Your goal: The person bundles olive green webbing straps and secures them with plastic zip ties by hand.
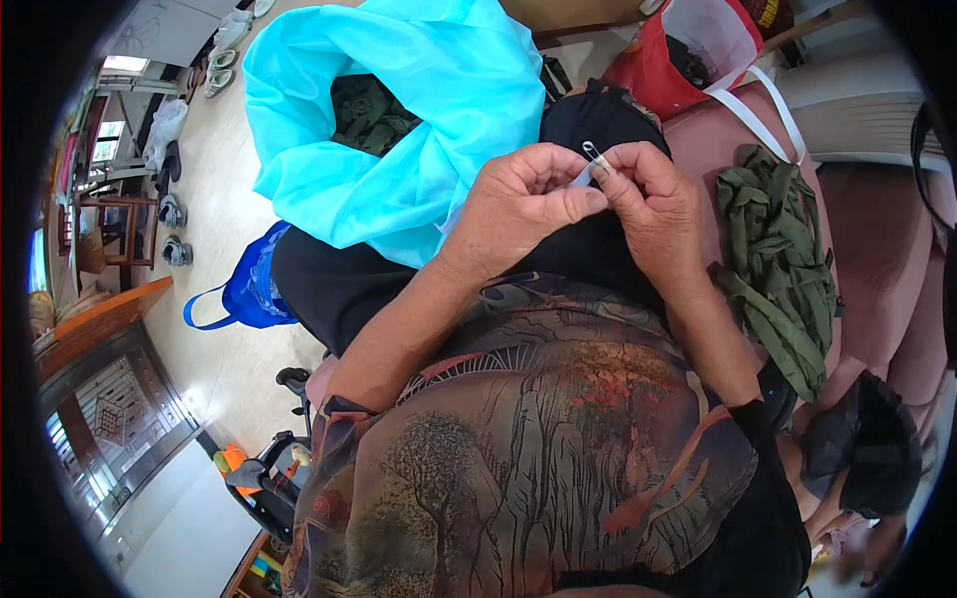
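Observation:
In front of my lap, my left hand (528,199) and my right hand (650,204) meet, fingertips pinched together. Between them pokes up a small shiny metal loop that looks like the end of a safety pin (590,149); my right thumb and forefinger grip it. A little whitish strip (582,178) shows between the fingertips, pinched by my left hand; most of it is covered. Left of the hands, a large turquoise bag (299,130) stands open with dark green cloth (371,115) inside. Crumpled green fabric with straps (778,249) lies to the right of my right forearm.
A red bag with white handles (648,70) stands at the upper right on a pink seat (877,239). The blue bag (254,289) sits by my left leg. Several shoes (174,229) line the floor on the left. Another person (862,448) is at the lower right.

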Demonstrator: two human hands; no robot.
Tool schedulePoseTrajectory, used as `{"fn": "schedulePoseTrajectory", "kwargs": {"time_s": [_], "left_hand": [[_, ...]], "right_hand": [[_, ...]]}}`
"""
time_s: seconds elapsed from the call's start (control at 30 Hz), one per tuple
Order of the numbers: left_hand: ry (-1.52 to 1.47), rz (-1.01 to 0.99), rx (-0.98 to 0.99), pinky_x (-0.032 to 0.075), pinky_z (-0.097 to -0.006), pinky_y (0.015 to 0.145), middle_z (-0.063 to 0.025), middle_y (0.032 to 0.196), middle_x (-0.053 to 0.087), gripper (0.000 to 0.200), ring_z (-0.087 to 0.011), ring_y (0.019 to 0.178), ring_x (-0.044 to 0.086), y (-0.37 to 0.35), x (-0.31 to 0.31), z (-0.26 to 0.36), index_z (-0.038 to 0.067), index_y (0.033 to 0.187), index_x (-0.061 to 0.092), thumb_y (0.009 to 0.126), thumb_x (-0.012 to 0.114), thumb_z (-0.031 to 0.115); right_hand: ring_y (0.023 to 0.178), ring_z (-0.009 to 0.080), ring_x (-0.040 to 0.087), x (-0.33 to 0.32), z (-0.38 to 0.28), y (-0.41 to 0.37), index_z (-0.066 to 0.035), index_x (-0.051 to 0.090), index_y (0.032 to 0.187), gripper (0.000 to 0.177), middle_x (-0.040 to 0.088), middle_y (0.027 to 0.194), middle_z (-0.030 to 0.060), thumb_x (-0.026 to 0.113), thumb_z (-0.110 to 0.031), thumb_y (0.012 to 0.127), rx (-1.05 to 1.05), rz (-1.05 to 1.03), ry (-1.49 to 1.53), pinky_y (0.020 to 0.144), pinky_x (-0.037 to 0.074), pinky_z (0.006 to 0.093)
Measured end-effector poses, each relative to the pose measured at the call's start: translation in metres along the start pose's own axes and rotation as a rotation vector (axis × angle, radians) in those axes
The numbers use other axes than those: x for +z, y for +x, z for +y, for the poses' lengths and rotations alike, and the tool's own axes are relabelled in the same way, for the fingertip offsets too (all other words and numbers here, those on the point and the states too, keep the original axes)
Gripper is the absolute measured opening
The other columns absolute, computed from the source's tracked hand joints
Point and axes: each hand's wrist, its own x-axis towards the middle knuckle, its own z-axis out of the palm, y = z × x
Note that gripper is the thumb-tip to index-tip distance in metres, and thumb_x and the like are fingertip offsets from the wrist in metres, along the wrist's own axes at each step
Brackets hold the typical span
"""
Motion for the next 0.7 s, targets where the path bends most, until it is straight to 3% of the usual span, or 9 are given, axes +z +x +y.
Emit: {"fn": "schedulePoseTrajectory", "kwargs": {"time_s": [0.17, 0.3, 0.7], "left_hand": [[-0.008, 0.104, -0.012, 0.048, -0.0207, 0.064, -0.0027, 0.080, 0.065, 0.016, -0.0072, 0.069, 0.058, 0.001, -0.005, -0.005, -0.001, 0.099, 0.066, 0.092, 0.064, 0.013], [-0.131, 0.157, 0.002, 0.053, -0.0248, 0.066, -0.0080, 0.082, 0.067, 0.016, -0.0124, 0.070, 0.062, 0.002, -0.009, -0.006, -0.003, 0.102, 0.065, 0.092, 0.063, 0.009], [-0.320, 0.117, -0.051, 0.054, -0.0286, 0.069, -0.0077, 0.082, 0.066, 0.017, -0.0143, 0.073, 0.064, 0.002, -0.008, -0.005, -0.003, 0.105, 0.063, 0.092, 0.062, 0.008]], "right_hand": [[0.066, 0.0051, 0.057, 0.000, -0.004, 0.000, -0.001, 0.060, 0.090, 0.007, 0.062, 0.073, 0.0003, 0.065, -0.005, 0.089, 0.024, -0.045, -0.040, 0.059, 0.045, 0.0197], [0.067, 0.0055, 0.056, -0.007, -0.001, -0.001, -0.001, 0.057, 0.093, 0.008, 0.061, 0.077, 0.0006, 0.064, -0.004, 0.089, 0.165, -0.093, 0.255, 0.060, 0.044, 0.0187], [0.064, 0.0046, 0.055, -0.009, -0.005, 0.002, -0.004, 0.056, 0.093, 0.007, 0.059, 0.075, -0.0008, 0.062, -0.005, 0.091, 0.281, -0.156, 0.325, 0.056, 0.041, 0.0177]]}}
